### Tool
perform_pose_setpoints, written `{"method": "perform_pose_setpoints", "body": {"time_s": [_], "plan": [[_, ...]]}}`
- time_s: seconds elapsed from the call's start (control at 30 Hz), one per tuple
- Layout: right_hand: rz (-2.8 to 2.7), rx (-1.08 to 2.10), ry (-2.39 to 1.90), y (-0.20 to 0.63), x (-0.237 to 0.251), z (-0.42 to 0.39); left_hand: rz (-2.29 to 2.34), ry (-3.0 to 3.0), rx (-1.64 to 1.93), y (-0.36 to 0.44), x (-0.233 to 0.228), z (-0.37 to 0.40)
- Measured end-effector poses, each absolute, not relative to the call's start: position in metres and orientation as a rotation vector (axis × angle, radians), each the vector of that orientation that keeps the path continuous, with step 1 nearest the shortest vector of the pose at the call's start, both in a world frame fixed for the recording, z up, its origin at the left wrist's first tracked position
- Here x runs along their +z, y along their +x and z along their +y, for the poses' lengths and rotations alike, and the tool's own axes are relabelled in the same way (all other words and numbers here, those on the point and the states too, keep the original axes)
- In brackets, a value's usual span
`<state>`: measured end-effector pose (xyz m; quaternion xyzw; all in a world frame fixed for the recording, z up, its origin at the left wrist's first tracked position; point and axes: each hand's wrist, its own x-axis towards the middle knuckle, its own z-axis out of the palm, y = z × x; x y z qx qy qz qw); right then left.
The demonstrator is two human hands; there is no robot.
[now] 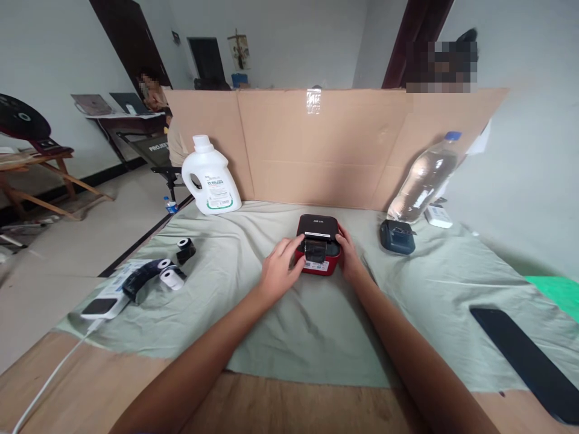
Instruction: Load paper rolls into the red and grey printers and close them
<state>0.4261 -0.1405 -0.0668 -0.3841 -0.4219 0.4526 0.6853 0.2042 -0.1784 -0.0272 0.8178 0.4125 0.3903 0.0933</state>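
Note:
A small red and black label printer [319,224] sits on the pale green cloth in the middle of the head view. From its front slot hangs a glossy black strip [315,251]. My left hand [281,268] is at the printer's front left, index finger and thumb apart, with their tips touching beside the strip. My right hand [349,253] grips the printer's right side, thumb on the top edge. Its other fingers are partly hidden behind the casing.
Left on the cloth [307,355] lie several label rolls [172,277] and a white cabled device [106,301]. A white jug [212,181] and a clear bottle [425,178] stand before a cardboard screen [312,150]. At right are a dark blue device [397,237] and a phone [525,361].

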Motion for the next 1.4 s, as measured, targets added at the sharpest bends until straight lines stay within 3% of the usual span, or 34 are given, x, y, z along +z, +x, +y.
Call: {"method": "perform_pose_setpoints", "body": {"time_s": [0.2, 0.73, 0.93, 1.07, 1.23, 1.4], "plan": [[-0.878, 1.037, -0.766, 0.423, -0.071, -0.140, 1.146, 2.556, 0.895, 0.198, -0.029, -0.159], [-0.994, 0.791, -0.969, 0.419, -0.091, -0.138, 1.056, 2.447, 0.957, 0.206, -0.038, -0.162], [-1.364, 0.857, -1.035, 0.439, -0.073, -0.162, 1.084, 1.970, 1.182, 0.218, -0.037, -0.157], [-1.593, 0.886, -1.090, 0.443, -0.062, -0.183, 1.013, 1.623, 1.094, 0.226, -0.035, -0.148], [-1.644, 0.660, -1.209, 0.403, -0.057, -0.178, 1.156, 1.513, 1.108, 0.207, -0.038, -0.138], [-1.752, 0.687, -1.025, 0.324, -0.030, -0.135, 1.250, 1.368, 1.360, 0.136, -0.029, -0.115]]}}
